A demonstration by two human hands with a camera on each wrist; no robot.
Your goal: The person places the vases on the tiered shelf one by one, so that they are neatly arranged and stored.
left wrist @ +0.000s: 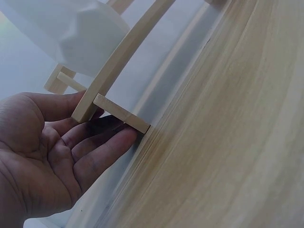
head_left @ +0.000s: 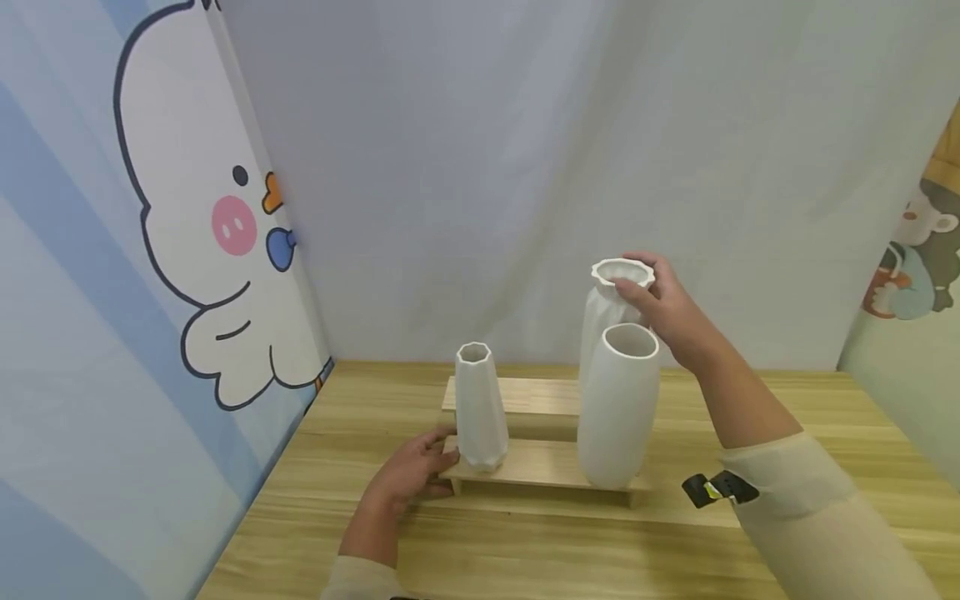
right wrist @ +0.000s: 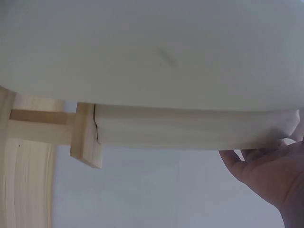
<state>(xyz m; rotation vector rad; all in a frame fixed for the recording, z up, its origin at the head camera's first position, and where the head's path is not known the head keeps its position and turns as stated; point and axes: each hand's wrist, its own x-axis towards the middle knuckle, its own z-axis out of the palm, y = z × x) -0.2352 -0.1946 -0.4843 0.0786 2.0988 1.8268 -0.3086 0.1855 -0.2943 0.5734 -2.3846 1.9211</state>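
A two-step wooden stand (head_left: 536,462) bears three white vases. My left hand (head_left: 411,472) holds the left end of its lower step; in the left wrist view, the thumb lies against the board (left wrist: 124,59) and the fingers are by the leg. A slim faceted vase (head_left: 480,417) stands upright close to that hand. At the back right, a tall vase with a scalloped rim (head_left: 600,321) stands on the upper step, and my right hand (head_left: 671,321) grips it around the neck. A smooth rounded vase (head_left: 618,421) stands on the lower step and hides its lower part.
The stand sits on a wood-grain table (head_left: 555,554). A pale curtain (head_left: 465,183) hangs behind the table, and a cartoon-printed cloth (head_left: 180,167) hangs at the left. Another printed panel (head_left: 907,267) borders the right side.
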